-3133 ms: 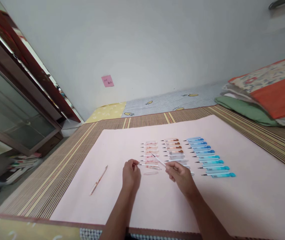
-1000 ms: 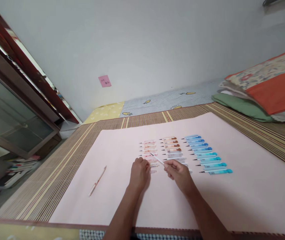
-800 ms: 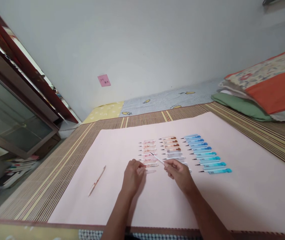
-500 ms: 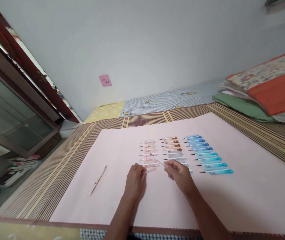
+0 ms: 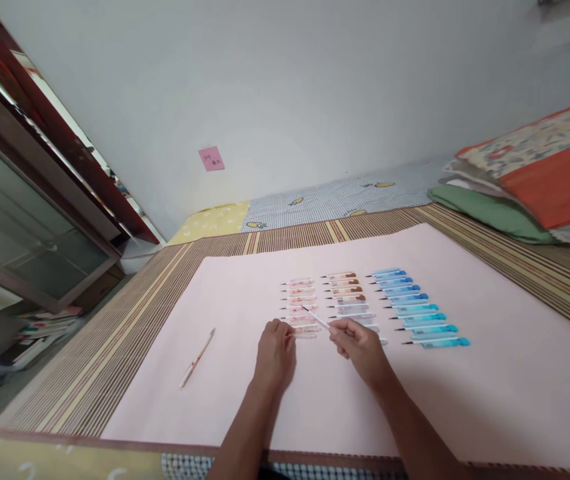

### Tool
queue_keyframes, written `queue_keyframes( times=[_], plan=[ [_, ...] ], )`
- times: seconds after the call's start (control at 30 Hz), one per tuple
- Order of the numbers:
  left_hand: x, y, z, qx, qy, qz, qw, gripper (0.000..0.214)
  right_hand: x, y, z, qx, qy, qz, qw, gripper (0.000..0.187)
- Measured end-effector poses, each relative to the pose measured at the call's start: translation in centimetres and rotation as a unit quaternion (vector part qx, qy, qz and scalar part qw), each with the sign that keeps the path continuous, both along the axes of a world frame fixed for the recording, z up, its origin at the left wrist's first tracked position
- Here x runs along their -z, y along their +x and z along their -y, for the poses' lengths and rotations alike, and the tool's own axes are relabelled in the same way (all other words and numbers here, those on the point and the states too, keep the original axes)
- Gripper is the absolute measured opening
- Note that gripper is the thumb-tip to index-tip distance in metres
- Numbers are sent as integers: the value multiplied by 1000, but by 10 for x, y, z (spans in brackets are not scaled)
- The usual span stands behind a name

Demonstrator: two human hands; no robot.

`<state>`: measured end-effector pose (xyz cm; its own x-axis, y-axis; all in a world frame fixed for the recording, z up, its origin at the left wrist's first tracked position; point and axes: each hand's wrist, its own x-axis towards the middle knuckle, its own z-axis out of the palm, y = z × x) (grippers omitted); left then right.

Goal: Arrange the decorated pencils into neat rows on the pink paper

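- Underneath the left hand and the right hand, a pale pink sheet lies over a striped mat.
- Farther out, to the right hand's right, runs a blue column of pen parts; straight beyond that hand, a brown-and-grey column; beyond the left hand, a pink column.
- Well to the left hand's left, a lone pen lies slantwise.
- Between thumb and fingers, the right hand pinches a white rod, dark tip pointing forward-left.
- At the left hand's bent fingertips is a clear piece; whether gripped or merely touched, I cannot tell. I judge the step to be straightening it at the pink column's near end; the next move calls for a light left touch and a steady right pinch.
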<state>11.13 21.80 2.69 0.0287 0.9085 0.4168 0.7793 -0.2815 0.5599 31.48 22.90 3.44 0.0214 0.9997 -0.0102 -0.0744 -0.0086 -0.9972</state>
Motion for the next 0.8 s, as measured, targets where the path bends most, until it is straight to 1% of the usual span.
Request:
queue_keyframes(
  times=[0.07, 0.13, 0.2, 0.23, 0.27, 0.37, 0.5, 0.57, 0.67, 0.73, 0.77, 0.8],
  plan=[
    [-2, 0, 0, -16, -9, 39, 999, 19, 0, 0, 0, -1, 0, -1, 1000, 43],
    [-4, -3, 2, -71, -32, 113, 990, 13, 0, 1, 0, -2, 0, -4, 1000, 43],
    [-6, -10, 4, -145, -57, 188, 970, 8, 0, 1, 0, 0, -1, -8, 1000, 42],
    [-7, -13, 6, -171, -63, 212, 960, 7, 0, 1, 0, 1, -1, -9, 1000, 41],
    [-7, -16, 7, -184, -66, 226, 954, 7, 0, 2, 0, 1, -2, -8, 1000, 41],
    [-4, -18, 11, -170, -70, 241, 953, 6, 0, 1, 1, -3, 0, -6, 1000, 41],
    [1, -9, 14, -148, -84, 225, 959, 4, 2, 1, 1, -2, 1, -2, 1000, 40],
    [-3, -8, 14, -145, -90, 209, 963, 4, 2, 2, 1, 1, -2, -2, 1000, 38],
    [-18, -13, 15, -152, -87, 216, 961, 7, 0, 2, 2, -1, -2, 2, 1000, 34],
    [-30, -13, 17, -153, -93, 277, 944, 18, -3, 0, 4, -13, 2, 12, 1000, 31],
    [-35, -11, 18, -148, -108, 329, 927, 25, -5, -2, 6, -20, 5, 16, 1000, 30],
    [-38, -6, 20, -139, -127, 390, 901, 33, -6, -4, 7, -28, 9, 18, 999, 29]
  ],
)
